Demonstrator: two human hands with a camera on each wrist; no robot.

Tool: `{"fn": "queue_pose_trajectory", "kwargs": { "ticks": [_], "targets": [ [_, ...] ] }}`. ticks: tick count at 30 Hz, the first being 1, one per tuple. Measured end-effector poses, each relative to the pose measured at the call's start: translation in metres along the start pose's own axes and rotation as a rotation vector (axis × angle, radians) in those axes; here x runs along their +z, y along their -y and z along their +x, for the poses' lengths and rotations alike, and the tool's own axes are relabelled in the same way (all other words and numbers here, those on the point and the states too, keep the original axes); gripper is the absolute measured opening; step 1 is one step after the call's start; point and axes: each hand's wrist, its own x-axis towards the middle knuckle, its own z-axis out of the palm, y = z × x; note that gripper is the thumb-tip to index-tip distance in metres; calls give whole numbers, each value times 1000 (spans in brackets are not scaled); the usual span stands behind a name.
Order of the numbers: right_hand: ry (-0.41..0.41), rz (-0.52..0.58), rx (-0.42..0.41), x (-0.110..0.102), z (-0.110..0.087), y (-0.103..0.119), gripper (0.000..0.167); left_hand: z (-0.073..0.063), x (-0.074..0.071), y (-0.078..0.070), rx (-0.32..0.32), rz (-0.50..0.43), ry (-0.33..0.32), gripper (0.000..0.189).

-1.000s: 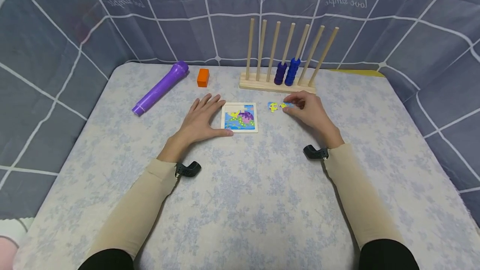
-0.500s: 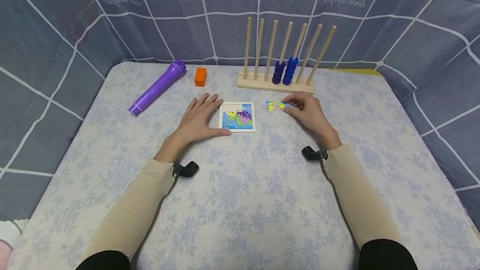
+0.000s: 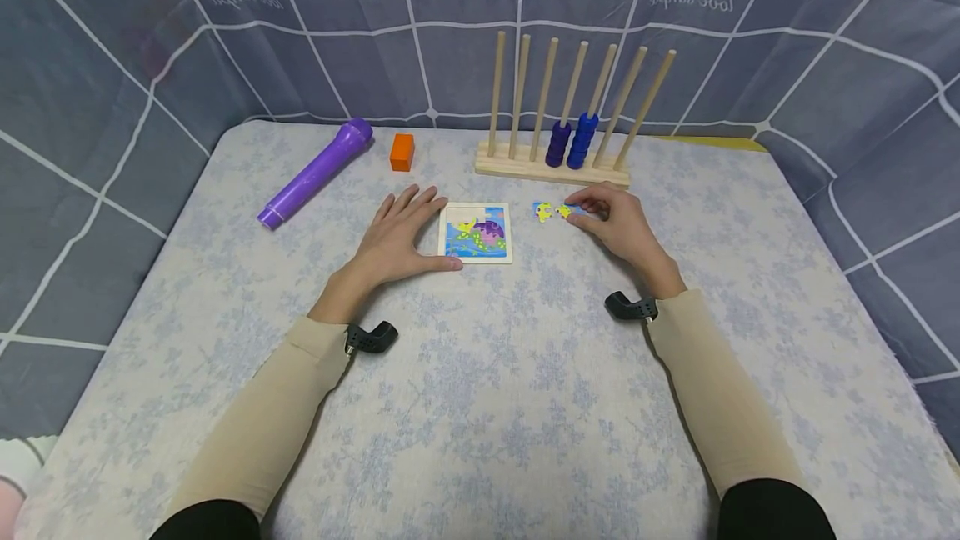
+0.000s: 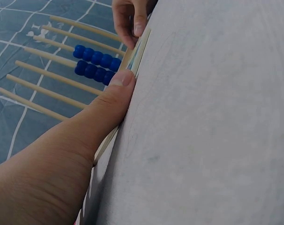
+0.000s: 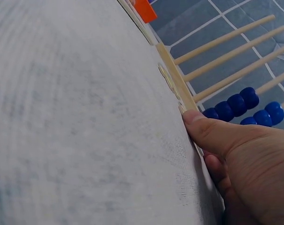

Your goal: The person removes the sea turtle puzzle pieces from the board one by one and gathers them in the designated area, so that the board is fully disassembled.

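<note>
A square jigsaw board [image 3: 478,257] with a pale frame and a colourful animal picture lies on the table. An unfilled patch shows at its upper left. My left hand [image 3: 397,240] is spread along the board's left side, fingers straight. Its thumb [image 4: 122,78] rests at the near edge and its index fingertip is at the far left corner. To the right, my right hand [image 3: 621,222] pinches a blue and yellow puzzle piece [image 3: 563,212] between thumb and fingers, low at the table; the fingers hide part of it. Another puzzle piece [image 3: 542,212] lies just left of it.
Behind the right hand stands a wooden peg rack [image 3: 525,167] with dark and bright blue beads [image 3: 582,142] on two pegs. A purple microphone-shaped toy [image 3: 315,175] and an orange block [image 3: 402,152] lie at the back left. Grey curtain [image 3: 360,73] borders the patterned tablecloth [image 3: 495,390].
</note>
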Motion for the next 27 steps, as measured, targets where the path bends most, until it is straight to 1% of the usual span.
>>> {"fn": "queue_pose_trajectory", "kwargs": {
  "ticks": [5,8,10,15,18,27],
  "targets": [
    [-1,-8,4,0,1,3,29,0,-1,1,1,3,-6,113],
    [-2,-24,10,1,3,8,32,0,-1,1,0,-1,-2,113],
    [1,-40,-1,3,6,12,34,0,-1,0,-1,-2,-2,112],
    [44,-66,-37,8,15,20,34,-2,-2,-3,1,-8,-5,111],
    [65,-83,-34,11,17,21,35,-2,-2,-3,3,-6,-4,112],
    [61,-120,-47,14,19,24,35,-1,-1,-1,-10,5,-4,113]
  ]
}}
